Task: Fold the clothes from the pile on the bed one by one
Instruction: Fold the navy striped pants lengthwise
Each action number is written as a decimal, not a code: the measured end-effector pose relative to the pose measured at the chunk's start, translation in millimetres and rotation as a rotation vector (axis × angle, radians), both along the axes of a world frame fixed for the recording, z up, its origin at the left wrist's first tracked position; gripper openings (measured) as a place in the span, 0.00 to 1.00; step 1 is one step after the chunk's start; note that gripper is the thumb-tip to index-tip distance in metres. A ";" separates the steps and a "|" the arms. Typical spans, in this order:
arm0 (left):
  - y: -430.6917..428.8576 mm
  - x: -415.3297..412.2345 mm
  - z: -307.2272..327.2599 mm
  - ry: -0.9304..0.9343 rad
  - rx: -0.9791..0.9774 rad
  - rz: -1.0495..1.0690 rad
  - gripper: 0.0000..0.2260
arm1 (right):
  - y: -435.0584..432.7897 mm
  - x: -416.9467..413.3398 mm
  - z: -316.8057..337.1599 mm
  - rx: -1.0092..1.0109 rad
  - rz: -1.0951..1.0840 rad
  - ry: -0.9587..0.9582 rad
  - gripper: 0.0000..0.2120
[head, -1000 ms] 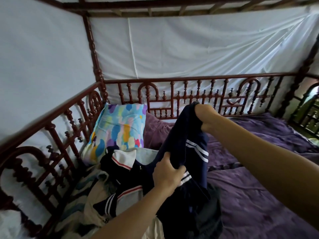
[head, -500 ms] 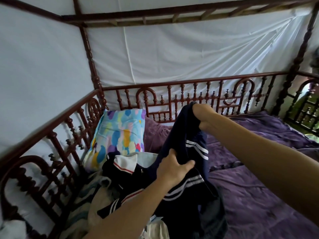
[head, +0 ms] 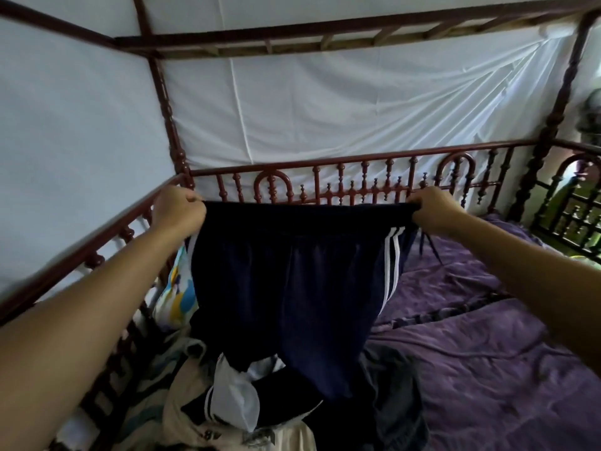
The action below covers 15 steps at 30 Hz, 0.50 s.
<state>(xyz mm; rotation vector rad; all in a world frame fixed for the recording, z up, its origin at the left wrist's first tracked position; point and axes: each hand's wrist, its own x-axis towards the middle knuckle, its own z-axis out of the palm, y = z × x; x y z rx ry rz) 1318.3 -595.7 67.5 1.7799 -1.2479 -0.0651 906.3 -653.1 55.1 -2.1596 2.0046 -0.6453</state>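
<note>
A pair of dark navy trousers point(head: 286, 281) with white side stripes hangs stretched out in front of me, waistband on top. My left hand point(head: 178, 208) grips the left end of the waistband. My right hand point(head: 431, 210) grips the right end, at the same height. The trouser legs drop down onto the pile of clothes point(head: 234, 402) at the lower middle, which holds white, beige and dark garments. The trousers hide part of the pile.
A purple blanket point(head: 487, 353) covers the bed to the right. A carved red-brown wooden railing point(head: 357, 187) runs along the far side and the left side. A colourful pillow point(head: 175, 297) leans by the left railing. White cloth hangs behind the frame.
My left hand has left the middle of the trousers and moved up to the waistband. Both hands have pulled apart, so the bunched trousers are now spread wide and lifted.
</note>
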 end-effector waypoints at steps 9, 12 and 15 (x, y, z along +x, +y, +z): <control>-20.0 34.7 140.1 0.402 -0.127 -0.167 0.12 | 21.6 19.6 171.8 -0.170 0.199 -0.997 0.14; -28.7 26.7 154.1 0.333 -0.135 -0.143 0.10 | 18.4 24.2 177.3 -0.247 0.118 -1.077 0.15; -36.4 8.5 141.6 0.204 -0.101 -0.082 0.03 | 14.1 25.3 132.1 -0.329 0.010 -0.829 0.17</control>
